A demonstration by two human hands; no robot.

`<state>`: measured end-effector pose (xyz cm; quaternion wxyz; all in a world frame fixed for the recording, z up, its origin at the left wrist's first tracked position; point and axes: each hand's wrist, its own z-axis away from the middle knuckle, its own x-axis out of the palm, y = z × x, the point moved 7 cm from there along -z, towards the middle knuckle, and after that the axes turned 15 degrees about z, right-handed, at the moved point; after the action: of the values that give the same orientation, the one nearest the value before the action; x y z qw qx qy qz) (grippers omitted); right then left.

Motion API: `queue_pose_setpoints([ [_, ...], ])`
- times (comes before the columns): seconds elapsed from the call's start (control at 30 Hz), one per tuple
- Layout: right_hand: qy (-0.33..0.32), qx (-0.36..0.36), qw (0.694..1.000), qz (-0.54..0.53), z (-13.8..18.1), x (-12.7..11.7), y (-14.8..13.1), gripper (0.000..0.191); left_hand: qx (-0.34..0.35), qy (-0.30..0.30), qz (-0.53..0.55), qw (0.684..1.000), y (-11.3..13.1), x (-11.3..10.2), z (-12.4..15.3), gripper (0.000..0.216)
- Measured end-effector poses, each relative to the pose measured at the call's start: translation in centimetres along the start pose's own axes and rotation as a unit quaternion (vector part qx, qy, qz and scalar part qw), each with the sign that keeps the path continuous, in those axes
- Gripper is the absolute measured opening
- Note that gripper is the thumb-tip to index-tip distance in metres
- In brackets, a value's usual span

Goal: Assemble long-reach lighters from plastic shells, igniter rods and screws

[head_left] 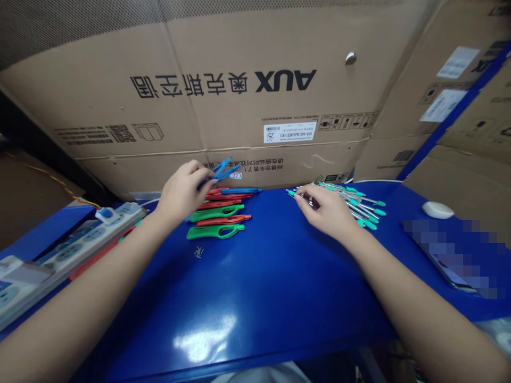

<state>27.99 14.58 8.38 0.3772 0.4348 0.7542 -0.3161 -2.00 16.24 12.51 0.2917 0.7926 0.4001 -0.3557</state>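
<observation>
My left hand (186, 189) is closed on a blue plastic handle piece (227, 171) with an open loop, raised near the cardboard. Below it lies a row of similar handle pieces: a green one (215, 231), a red one (223, 219), another green one (219, 213) and a blue one (243, 190) at the back. My right hand (325, 207) is curled at a pile of thin metal rods with teal ends (365, 208). Its fingers pinch a rod whose teal tip (291, 193) sticks out leftward; the palm side is partly hidden.
Upright cardboard (223, 122) walls the back of the blue table (247, 292). On the left runs a power strip (80, 247) with plugs, beside a red piece (101, 259). A white oval object (438, 209) and a blurred-out phone-like device (447, 260) lie right.
</observation>
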Motion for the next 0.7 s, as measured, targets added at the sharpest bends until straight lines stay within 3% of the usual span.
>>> queue_pose_setpoints([
  [0.13,-0.037,-0.096,0.989,-0.103,0.7,-0.5,-2.6,0.047,0.135,-0.108,-0.051,0.984,7.5,2.5,3.4,0.029],
  [0.23,-0.133,-0.193,0.962,-0.137,1.8,0.2,-4.8,0.037,0.197,-0.158,-0.024,0.967,11.4,5.0,6.6,0.022],
  [0.3,-0.218,-0.233,0.937,-0.140,2.6,1.4,-5.9,0.024,0.208,-0.183,0.015,0.961,12.6,6.3,8.3,0.020],
  [0.4,-0.335,-0.240,0.903,-0.121,3.8,3.5,-6.3,0.014,0.169,-0.215,0.109,0.956,12.1,6.7,9.6,0.018],
  [0.47,-0.365,-0.223,0.897,-0.110,3.9,4.4,-6.0,0.012,0.126,-0.211,0.157,0.957,10.7,6.2,9.7,0.029],
  [0.7,-0.333,-0.214,0.910,-0.122,3.1,4.1,-4.6,0.010,0.004,-0.161,0.211,0.964,6.1,4.9,9.7,0.043],
])
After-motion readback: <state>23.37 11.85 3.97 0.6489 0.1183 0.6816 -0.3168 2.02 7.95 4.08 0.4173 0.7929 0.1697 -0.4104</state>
